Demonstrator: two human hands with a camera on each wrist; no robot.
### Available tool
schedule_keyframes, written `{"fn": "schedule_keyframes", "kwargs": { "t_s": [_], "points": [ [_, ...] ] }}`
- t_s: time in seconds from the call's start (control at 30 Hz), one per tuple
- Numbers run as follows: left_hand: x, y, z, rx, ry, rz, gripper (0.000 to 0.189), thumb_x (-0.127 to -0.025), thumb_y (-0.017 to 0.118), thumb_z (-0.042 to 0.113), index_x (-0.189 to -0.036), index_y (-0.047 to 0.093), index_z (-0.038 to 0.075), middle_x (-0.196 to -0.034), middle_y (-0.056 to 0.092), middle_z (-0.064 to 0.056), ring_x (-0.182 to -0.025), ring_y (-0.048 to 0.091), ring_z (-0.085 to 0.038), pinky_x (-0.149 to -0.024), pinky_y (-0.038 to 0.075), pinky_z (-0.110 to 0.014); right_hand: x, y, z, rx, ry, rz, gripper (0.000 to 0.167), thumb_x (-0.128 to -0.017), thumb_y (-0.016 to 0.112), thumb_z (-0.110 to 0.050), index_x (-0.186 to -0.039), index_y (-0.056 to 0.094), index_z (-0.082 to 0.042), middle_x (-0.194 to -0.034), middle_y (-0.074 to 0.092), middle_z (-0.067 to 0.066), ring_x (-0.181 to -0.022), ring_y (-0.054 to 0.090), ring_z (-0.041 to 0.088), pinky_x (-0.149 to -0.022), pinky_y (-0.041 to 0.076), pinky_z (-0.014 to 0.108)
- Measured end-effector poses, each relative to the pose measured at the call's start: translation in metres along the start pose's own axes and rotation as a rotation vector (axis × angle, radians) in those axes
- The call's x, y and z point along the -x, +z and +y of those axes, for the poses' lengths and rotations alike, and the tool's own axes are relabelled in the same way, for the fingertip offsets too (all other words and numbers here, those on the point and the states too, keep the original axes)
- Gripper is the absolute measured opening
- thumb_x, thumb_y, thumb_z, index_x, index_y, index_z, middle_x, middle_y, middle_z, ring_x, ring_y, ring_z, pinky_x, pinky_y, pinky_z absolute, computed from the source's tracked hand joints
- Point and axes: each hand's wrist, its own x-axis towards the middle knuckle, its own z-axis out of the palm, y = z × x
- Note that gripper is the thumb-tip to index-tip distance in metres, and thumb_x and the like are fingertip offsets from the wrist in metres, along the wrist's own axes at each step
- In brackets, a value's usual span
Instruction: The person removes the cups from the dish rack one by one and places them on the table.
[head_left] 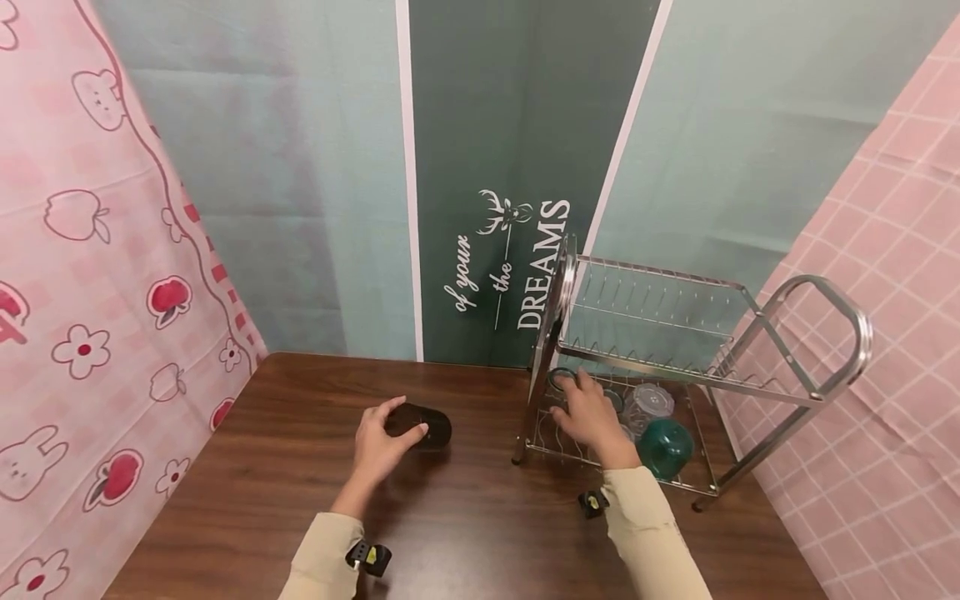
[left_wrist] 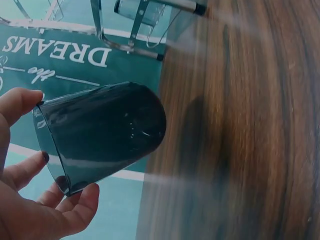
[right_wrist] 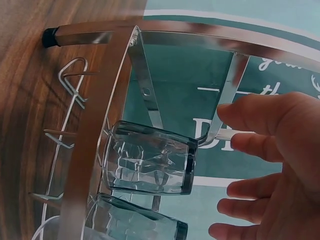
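My left hand point(head_left: 378, 446) holds a dark tinted cup point(left_wrist: 102, 135) by its rim, thumb on one side and fingers on the other. The cup lies sideways above the wooden table point(head_left: 300, 492), its rounded base pointing away from the palm. On the lower shelf of a metal dish rack point(head_left: 701, 375), a bluish clear glass point(right_wrist: 150, 157) stands at the left end. My right hand point(head_left: 596, 421) reaches in over that shelf. Its fingers are spread near the glass's base, with a gap showing in the right wrist view.
Beside that glass is a second bluish glass point(right_wrist: 137, 217). A clear ribbed cup point(head_left: 651, 402) and a green cup point(head_left: 666, 448) stand farther right on the same shelf. The rack's upper tier has wire plate slots. Curtains hang behind and at both sides.
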Motion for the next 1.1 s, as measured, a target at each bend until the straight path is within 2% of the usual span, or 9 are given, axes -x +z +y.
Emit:
{"fn": "schedule_keyframes", "kwargs": {
  "t_s": [0.2,0.5,0.73,1.1],
  "points": [
    [-0.006,-0.01,-0.004,-0.039,-0.016,0.012,0.061,-0.072,0.079,0.028,-0.127,0.057,0.013,-0.118,0.047,-0.017,-0.108,0.046,-0.034,-0.09,0.035,-0.051,-0.006,0.001,0.002,-0.03,0.012,-0.018,0.055,-0.085,0.066,-0.019,-0.133,0.046,0.0,-0.136,0.027,0.038,-0.12,0.031,0.056,-0.082,0.035,0.067],
    [-0.013,-0.022,-0.011,-0.141,-0.023,0.02,0.064,-0.073,0.077,0.026,-0.13,0.054,0.008,-0.121,0.04,-0.022,-0.112,0.04,-0.038,-0.09,0.035,-0.053,-0.019,0.004,0.007,-0.063,-0.021,0.041,0.05,-0.084,0.065,-0.016,-0.129,0.05,0.001,-0.134,0.032,0.038,-0.116,0.035,0.057,-0.081,0.038,0.065],
    [-0.022,-0.028,-0.014,-0.242,0.017,0.022,0.065,-0.072,0.076,0.025,-0.13,0.054,0.005,-0.121,0.041,-0.025,-0.114,0.037,-0.043,-0.09,0.035,-0.054,-0.026,0.003,0.006,-0.048,0.001,0.004,0.052,-0.083,0.066,-0.016,-0.13,0.05,0.002,-0.135,0.031,0.038,-0.118,0.033,0.056,-0.082,0.037,0.065],
    [-0.033,-0.038,-0.018,-0.304,-0.036,-0.014,0.065,-0.077,0.073,0.026,-0.134,0.05,0.005,-0.125,0.038,-0.027,-0.117,0.032,-0.046,-0.09,0.033,-0.056,-0.034,0.012,0.009,-0.045,0.029,-0.032,0.052,-0.083,0.067,-0.017,-0.129,0.05,0.002,-0.136,0.029,0.038,-0.12,0.03,0.056,-0.084,0.034,0.066]
  ]
}}
